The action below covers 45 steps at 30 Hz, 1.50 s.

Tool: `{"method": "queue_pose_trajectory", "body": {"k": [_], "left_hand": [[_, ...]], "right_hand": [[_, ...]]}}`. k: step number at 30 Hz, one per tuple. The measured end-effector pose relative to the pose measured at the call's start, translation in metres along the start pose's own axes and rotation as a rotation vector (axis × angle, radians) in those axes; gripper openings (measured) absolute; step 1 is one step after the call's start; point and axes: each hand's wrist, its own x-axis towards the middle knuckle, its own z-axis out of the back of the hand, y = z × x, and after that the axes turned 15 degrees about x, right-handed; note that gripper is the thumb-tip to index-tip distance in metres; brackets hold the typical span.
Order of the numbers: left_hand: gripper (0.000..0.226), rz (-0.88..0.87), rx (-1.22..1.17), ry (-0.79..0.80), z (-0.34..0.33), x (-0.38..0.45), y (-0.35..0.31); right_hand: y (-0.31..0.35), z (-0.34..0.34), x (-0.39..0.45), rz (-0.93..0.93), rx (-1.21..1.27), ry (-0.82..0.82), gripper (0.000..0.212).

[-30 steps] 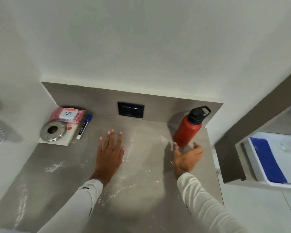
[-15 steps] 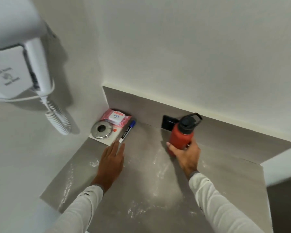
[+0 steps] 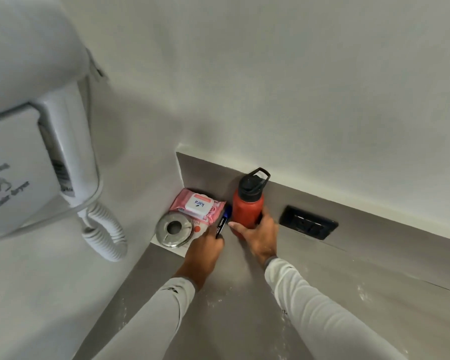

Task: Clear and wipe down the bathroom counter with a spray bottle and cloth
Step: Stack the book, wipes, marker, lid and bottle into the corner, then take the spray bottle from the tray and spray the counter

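Here, right hand (image 3: 260,236) grasps red bottle (image 3: 246,209); left hand (image 3: 205,249) pinches marker (image 3: 222,222) (wipes (image 3: 196,205) read "kara").

"kara" on pink wipes pack (image 3: 197,206), "Hair Dryer" on wall dryer unit (image 3: 13,175), marker (image 3: 222,221) print unreadable

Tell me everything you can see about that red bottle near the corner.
The bottle is a matte red cylinder, metal by the look of it, with a black screw cap and a black loop handle on top. The cap is on. It is upright at the back of the grey counter, close to the backsplash, just right of a blue-capped marker and left of a black socket. The right hand wraps its lower body, thumb across the front. Whether its base touches the counter cannot be told.
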Motion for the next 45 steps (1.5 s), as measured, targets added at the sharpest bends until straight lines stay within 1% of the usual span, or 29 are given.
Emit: {"method": "queue_pose_trajectory", "body": {"k": [3, 5, 7, 13, 17, 21, 23, 25, 27, 31, 34, 38, 42, 45], "left_hand": [[0.032, -0.034, 0.089, -0.026, -0.001, 0.009, 0.008], [0.031, -0.014, 0.096, -0.031, -0.003, 0.01, 0.015], [0.028, 0.014, 0.065, -0.023, -0.002, 0.01, 0.019], [0.024, 0.091, 0.017, -0.011, 0.004, 0.013, 0.02], [0.021, 0.158, -0.089, -0.044, 0.007, 0.009, 0.025], [0.022, 0.133, -0.214, -0.152, 0.007, -0.006, 0.031], [0.024, 0.15, -0.227, -0.172, 0.007, -0.019, 0.028], [0.025, 0.175, -0.215, -0.217, 0.007, -0.034, 0.019], [0.026, 0.145, -0.203, -0.276, 0.006, -0.05, 0.006], [0.044, 0.025, -0.073, -0.346, 0.009, -0.078, -0.049], [0.048, -0.023, -0.042, -0.361, 0.014, -0.096, -0.122], [0.052, -0.045, -0.069, -0.39, 0.029, -0.121, -0.241], [0.058, -0.057, -0.068, -0.341, 0.067, -0.154, -0.367], [0.061, -0.092, -0.063, -0.332, 0.098, -0.172, -0.448]], "right_hand": [[-0.006, -0.003, -0.004, 0.001, 0.062, 0.053, 0.074], [-0.007, -0.006, -0.008, -0.003, 0.054, 0.062, 0.072], [-0.006, -0.008, -0.008, -0.019, 0.038, 0.059, 0.072], [0.0, -0.013, -0.006, -0.099, -0.167, -0.014, 0.067], [0.007, -0.009, -0.005, -0.117, -0.078, 0.046, 0.065], [0.009, 0.006, -0.014, -0.036, -0.187, 0.099, 0.064], [0.009, 0.022, -0.025, 0.019, -0.266, 0.123, 0.057], [0.007, 0.042, -0.038, 0.093, -0.425, 0.172, 0.045], [0.003, 0.065, -0.054, 0.173, -0.566, 0.182, 0.043], [-0.012, 0.132, -0.088, 0.37, -0.813, 0.123, 0.05], [-0.026, 0.204, -0.113, 0.43, -0.928, 0.073, 0.052], [-0.047, 0.325, -0.149, 0.38, -1.038, 0.1, 0.057], [-0.059, 0.458, -0.192, 0.353, -1.083, 0.069, 0.059], [-0.06, 0.547, -0.216, 0.236, -1.111, 0.08, 0.066]]}}
